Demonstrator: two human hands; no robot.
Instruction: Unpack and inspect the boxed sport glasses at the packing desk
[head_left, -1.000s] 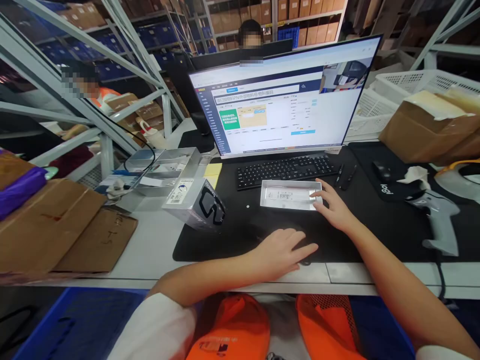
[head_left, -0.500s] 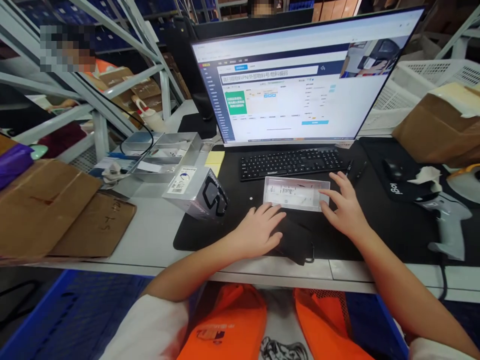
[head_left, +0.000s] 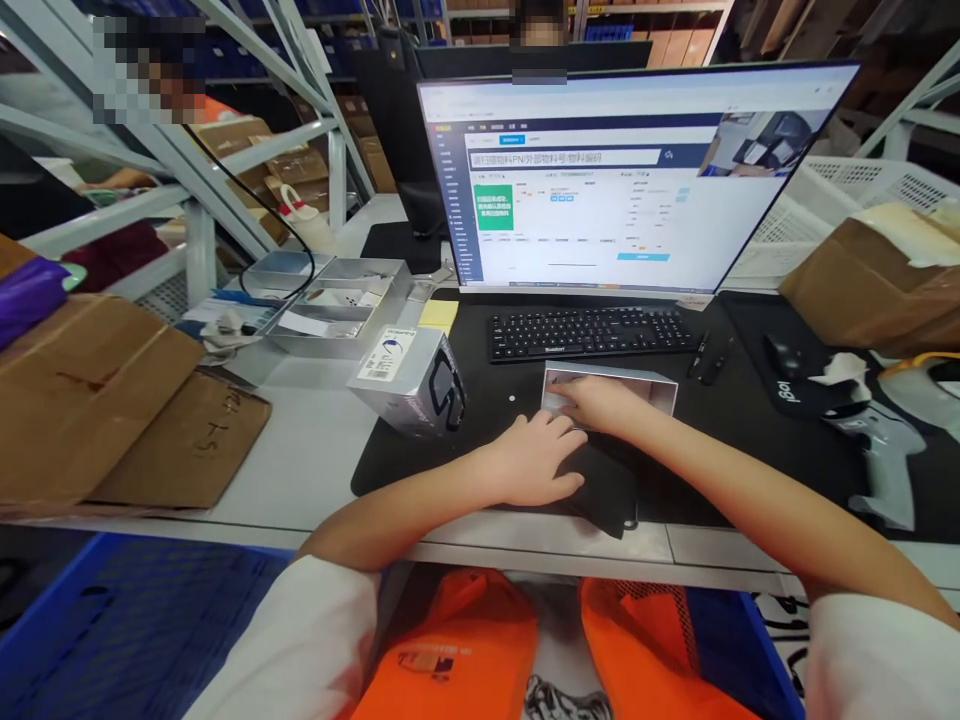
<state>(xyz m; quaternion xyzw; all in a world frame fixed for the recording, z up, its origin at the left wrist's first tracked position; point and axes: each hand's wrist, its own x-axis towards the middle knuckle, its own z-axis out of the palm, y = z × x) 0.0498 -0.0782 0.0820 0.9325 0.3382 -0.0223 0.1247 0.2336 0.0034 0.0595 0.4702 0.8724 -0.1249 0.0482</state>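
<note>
A shallow silver box tray lies on the black desk mat in front of the keyboard. My right hand reaches across into the tray's left part, fingers bent down inside it; what they touch is hidden. My left hand lies flat with fingers spread on a black pouch just before the tray. A silver product box printed with black glasses stands to the left of both hands.
A monitor stands behind the keyboard. Open silver trays and cardboard are at the left. A barcode scanner, mouse and brown box are at the right. Other people sit beyond the shelving.
My right hand moved from the tray's right end across to its left part and into it. My left hand stayed on the black pouch. The view shifted slightly.
</note>
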